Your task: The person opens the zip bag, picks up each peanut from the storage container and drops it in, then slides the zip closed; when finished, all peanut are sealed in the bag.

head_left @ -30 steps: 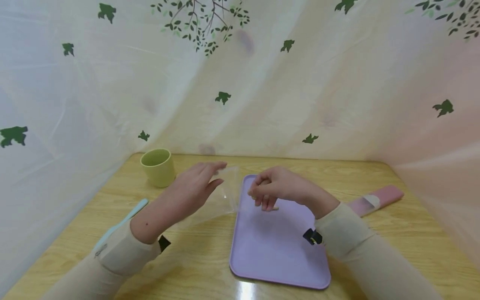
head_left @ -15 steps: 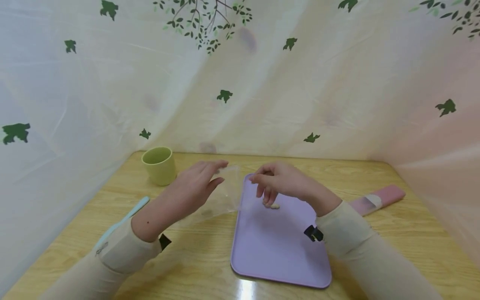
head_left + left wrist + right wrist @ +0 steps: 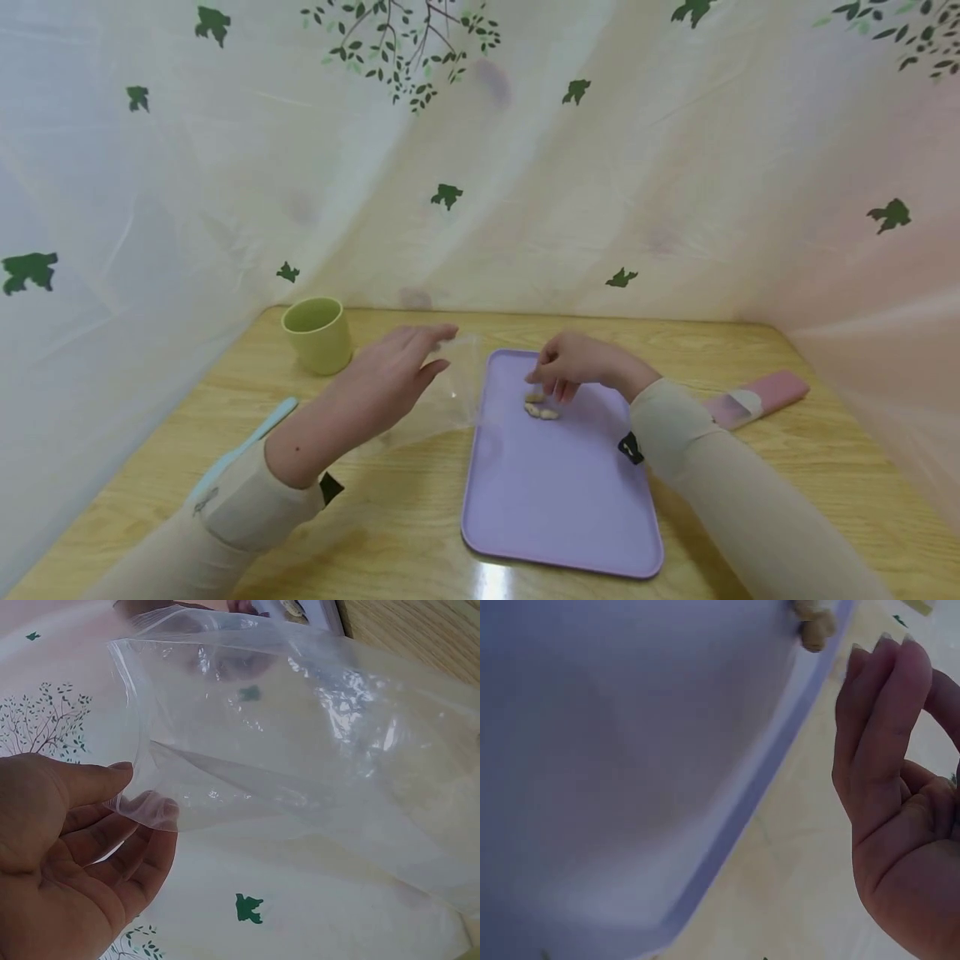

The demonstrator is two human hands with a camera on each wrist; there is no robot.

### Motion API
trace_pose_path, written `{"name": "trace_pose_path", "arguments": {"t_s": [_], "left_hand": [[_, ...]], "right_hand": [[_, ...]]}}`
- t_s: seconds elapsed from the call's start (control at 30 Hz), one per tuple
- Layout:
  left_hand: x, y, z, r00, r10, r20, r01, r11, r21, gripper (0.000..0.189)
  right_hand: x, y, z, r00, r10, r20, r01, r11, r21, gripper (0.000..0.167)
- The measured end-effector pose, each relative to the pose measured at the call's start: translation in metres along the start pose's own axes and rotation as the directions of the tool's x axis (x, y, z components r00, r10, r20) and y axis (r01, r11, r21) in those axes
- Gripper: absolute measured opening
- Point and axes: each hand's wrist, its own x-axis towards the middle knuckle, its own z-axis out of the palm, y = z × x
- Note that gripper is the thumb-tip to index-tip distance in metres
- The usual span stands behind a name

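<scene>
My left hand [image 3: 382, 383] pinches the edge of a clear plastic bag [image 3: 247, 735] between thumb and fingers. The bag hangs out to the right, crinkled and partly spread, over the left edge of the purple tray [image 3: 555, 500]. Over the tray's far part is my right hand [image 3: 577, 364], thumb and index finger drawn close together; I cannot tell whether anything is between them. Its other fingers extend loosely in the right wrist view. Just under these fingers lie several small tan peanuts [image 3: 542, 412], which also show at the tray's edge in the right wrist view.
A yellow-green cup [image 3: 318, 337] stands at the back left. A light blue long-handled utensil [image 3: 247, 442] lies beside the left forearm, partly hidden by it. To the right lies a pink flat case [image 3: 772, 392], behind the right sleeve. A patterned curtain [image 3: 525, 208] closes off the back.
My right hand has moved right and away from the bag's side, lifting off the peanuts' line of sight, so more of them show. The left hand keeps its place with the bag.
</scene>
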Motion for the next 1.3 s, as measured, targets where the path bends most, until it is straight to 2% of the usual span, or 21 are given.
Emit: {"name": "trace_pose_path", "arguments": {"t_s": [0.13, 0.3, 0.6, 0.9, 1.3], "left_hand": [[-0.001, 0.001, 0.000, 1.000, 0.002, -0.002, -0.002, 1.000, 0.001, 0.043], [-0.001, 0.000, 0.000, 1.000, -0.009, 0.013, 0.009, 1.000, -0.005, 0.043], [-0.002, 0.001, 0.001, 1.000, -0.012, 0.020, 0.012, 1.000, -0.004, 0.046], [-0.003, 0.001, 0.003, 1.000, -0.009, 0.023, 0.009, 1.000, 0.003, 0.046], [-0.003, 0.003, 0.002, 0.999, -0.033, 0.030, 0.032, 0.999, 0.006, 0.046]], "right_hand": [[0.007, 0.005, 0.003, 0.999, 0.033, 0.039, -0.032, 0.999, -0.044, 0.022], [0.011, 0.007, 0.005, 0.996, 0.057, 0.068, -0.054, 0.997, -0.052, 0.020], [0.016, 0.008, 0.011, 0.990, 0.059, 0.124, -0.058, 0.998, -0.017, 0.019], [0.019, 0.008, 0.015, 0.990, 0.048, 0.134, -0.043, 0.998, -0.036, 0.020], [0.015, 0.011, 0.010, 0.990, 0.009, 0.143, -0.018, 0.998, 0.058, 0.021]]}}
